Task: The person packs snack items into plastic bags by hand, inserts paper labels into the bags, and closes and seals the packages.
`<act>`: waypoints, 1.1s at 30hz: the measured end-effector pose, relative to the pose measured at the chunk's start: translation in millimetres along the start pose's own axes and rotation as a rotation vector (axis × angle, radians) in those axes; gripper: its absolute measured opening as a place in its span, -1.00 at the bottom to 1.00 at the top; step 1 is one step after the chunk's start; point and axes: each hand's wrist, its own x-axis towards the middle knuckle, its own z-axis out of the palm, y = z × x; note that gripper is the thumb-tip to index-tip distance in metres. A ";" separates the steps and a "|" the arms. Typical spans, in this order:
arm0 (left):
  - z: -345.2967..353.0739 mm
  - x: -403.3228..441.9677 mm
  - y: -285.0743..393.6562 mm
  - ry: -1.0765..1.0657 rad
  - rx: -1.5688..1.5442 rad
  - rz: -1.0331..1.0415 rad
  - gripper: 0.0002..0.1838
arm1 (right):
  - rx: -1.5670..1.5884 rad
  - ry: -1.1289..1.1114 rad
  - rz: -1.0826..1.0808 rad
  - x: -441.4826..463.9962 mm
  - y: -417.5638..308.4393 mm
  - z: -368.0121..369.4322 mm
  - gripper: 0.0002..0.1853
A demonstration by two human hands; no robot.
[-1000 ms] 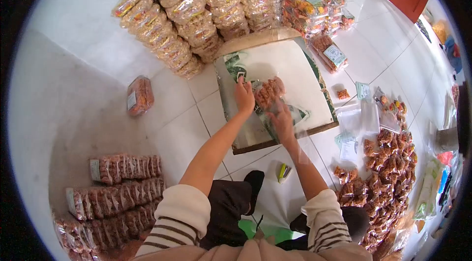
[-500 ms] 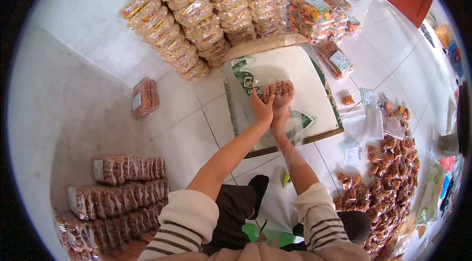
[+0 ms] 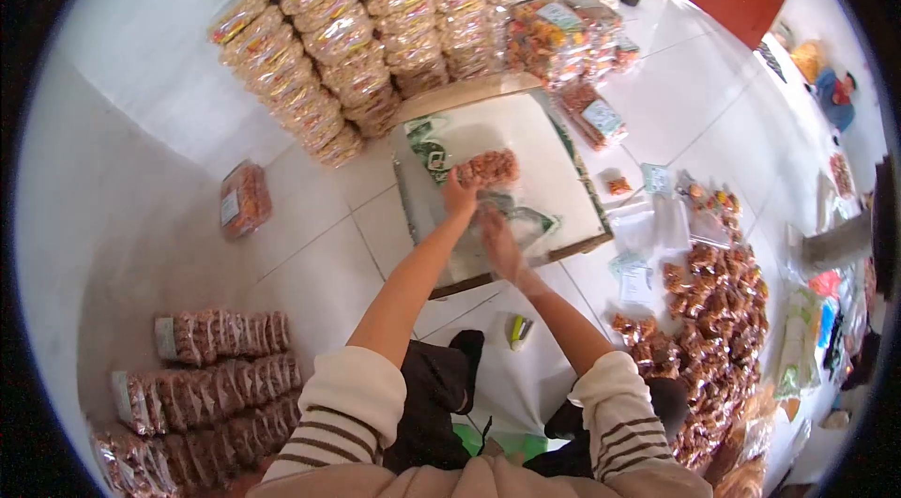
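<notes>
The snack bag (image 3: 490, 168) lies mid-tabletop (image 3: 549, 160), the left hand (image 3: 459, 197) at its left end, grip unclear; the right hand (image 3: 499, 243) is too blurred to read. A hasty tug could skid the bag toward the near edge.

Bright, cool light falls from the right side, washing the white floor tiles (image 3: 657, 113) pale with a glossy sheen, while the lower left wall (image 3: 141, 245) sits in soft grey shadow. The wide lens bows straight lines and darkens the picture's rim to black; the right hand (image 3: 499, 240) smears with motion blur, and small items at the far right look soft.
</notes>
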 end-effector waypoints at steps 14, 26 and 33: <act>43.7 -156.1 165.5 -0.198 0.208 0.900 -0.42 | -0.702 -0.423 0.271 -149.0 -146.4 -252.7 -0.63; 115.6 -299.3 194.2 -0.791 0.344 1.244 -0.53 | -0.514 0.324 0.787 -263.8 -200.9 -433.2 -0.52; 194.0 -312.6 129.3 -0.969 0.438 1.025 -0.70 | -0.707 0.147 0.935 -354.3 -108.3 -439.8 -0.64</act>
